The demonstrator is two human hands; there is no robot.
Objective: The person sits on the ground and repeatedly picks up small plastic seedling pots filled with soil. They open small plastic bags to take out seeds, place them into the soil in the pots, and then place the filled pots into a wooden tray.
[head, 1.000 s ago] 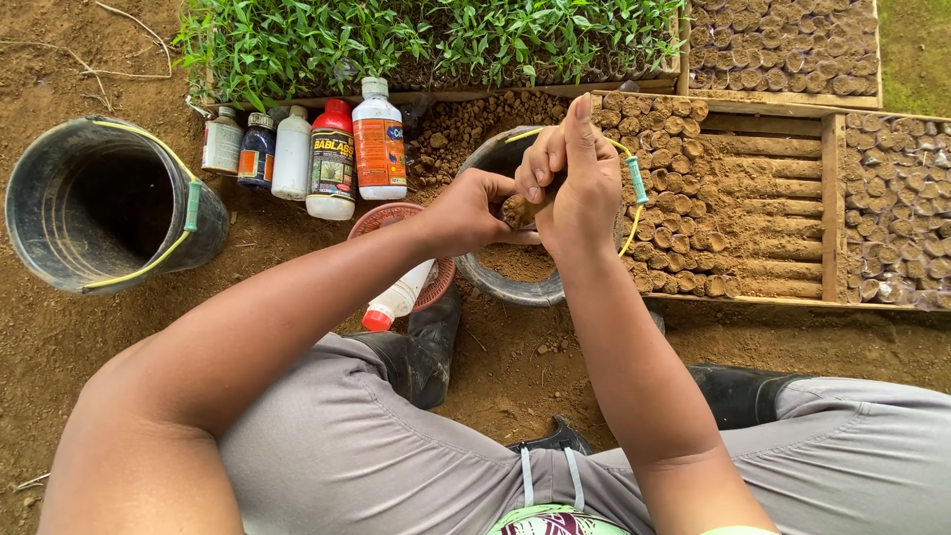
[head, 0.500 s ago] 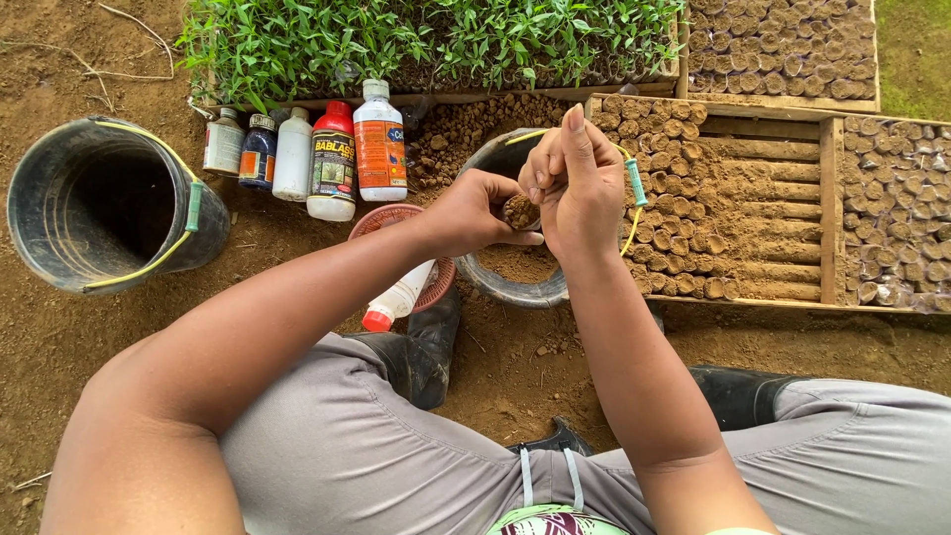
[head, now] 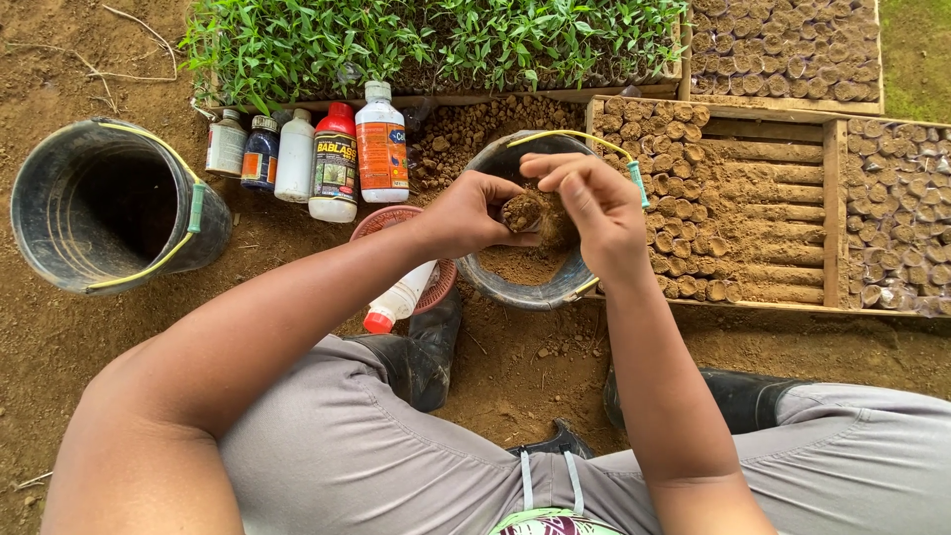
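My left hand grips a small soil-filled seedling cup over a black bucket of soil. My right hand hovers just right of the cup, palm down, fingers loosely spread and dusted with soil, holding nothing I can see. Both hands are above the bucket's opening. The bucket has a yellow handle with a green grip.
A wooden tray partly filled with soil cups lies to the right. Several bottles stand at the left of a soil heap. A red basket holds a white bottle. An empty black bucket sits far left; green seedlings behind.
My right hand has come off the cup, dropped its raised finger and opened out to the right. The left hand still holds the cup, its soil top now showing.
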